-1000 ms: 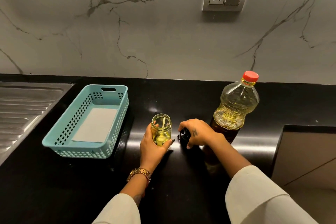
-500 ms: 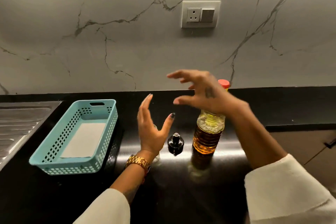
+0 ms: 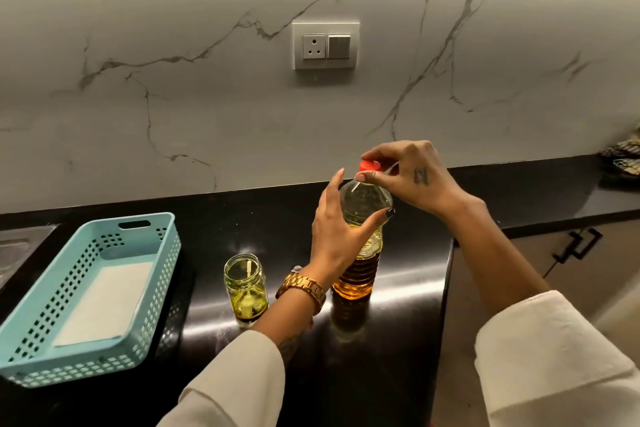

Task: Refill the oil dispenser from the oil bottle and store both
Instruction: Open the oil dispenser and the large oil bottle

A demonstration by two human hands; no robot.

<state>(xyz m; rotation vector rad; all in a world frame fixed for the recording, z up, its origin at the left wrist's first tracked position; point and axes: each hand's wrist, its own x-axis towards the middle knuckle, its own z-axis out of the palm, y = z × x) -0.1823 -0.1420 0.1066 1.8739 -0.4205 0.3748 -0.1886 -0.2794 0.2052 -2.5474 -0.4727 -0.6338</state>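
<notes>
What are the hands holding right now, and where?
Left hand grips the oil bottle around its upper body; right hand pinches its red cap.

No readable text, label or number anywhere

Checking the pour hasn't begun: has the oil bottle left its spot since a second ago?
No. The oil bottle still stands upright on the counter, right of the dispenser.
</notes>
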